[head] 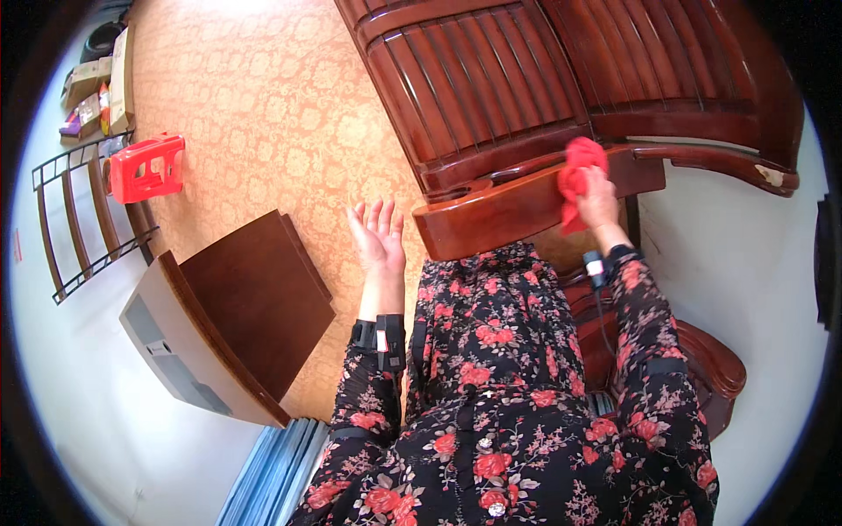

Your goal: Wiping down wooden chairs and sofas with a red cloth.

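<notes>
My right hand [597, 200] grips a bunched red cloth [583, 158] against the armrest [500, 210] of a wooden bench. Part of the cloth hangs over the armrest's near side. The polished reddish-brown bench [473, 85] has a slatted seat and backrest. Palm up and with fingers spread, my left hand [380, 240] is raised off the armrest's left end and holds nothing. Dark straps with small devices are on both my wrists.
A brown wooden cabinet [256, 302] stands at the left by a blue curtain [270, 473]. Farther off are a red plastic stool [148, 167], a metal-framed rack [92, 210] and cardboard boxes [122, 79]. Another carved wooden seat [704, 361] is at my right.
</notes>
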`<action>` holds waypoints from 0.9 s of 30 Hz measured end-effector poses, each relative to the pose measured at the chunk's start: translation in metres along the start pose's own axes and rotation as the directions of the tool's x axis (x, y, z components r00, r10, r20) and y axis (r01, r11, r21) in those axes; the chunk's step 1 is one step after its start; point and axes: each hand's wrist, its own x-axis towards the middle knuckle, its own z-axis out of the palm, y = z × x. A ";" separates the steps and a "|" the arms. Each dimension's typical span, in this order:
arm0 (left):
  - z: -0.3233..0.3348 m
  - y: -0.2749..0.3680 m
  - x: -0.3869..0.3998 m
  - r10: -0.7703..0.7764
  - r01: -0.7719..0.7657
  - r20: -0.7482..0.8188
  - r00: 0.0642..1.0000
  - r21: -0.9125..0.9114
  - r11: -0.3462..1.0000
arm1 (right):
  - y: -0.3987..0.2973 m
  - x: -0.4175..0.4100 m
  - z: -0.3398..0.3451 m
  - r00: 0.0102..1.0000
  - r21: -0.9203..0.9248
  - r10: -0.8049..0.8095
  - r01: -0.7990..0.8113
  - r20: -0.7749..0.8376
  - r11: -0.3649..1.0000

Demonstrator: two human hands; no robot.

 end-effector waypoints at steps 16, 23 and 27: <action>-0.048 -0.053 0.035 -0.131 0.155 -0.099 0.986 0.301 0.941 | -0.198 -0.028 0.002 0.486 0.304 -0.864 0.810 0.131 0.501; -0.063 -0.066 0.027 -0.136 0.153 -0.070 0.988 0.432 0.889 | -0.001 -0.001 -0.025 0.921 0.203 -0.363 0.332 0.143 0.921; -0.065 -0.074 0.022 -0.203 0.206 -0.059 0.977 0.481 0.852 | 0.148 -0.003 -0.032 0.887 -0.096 0.462 -0.461 -0.012 0.882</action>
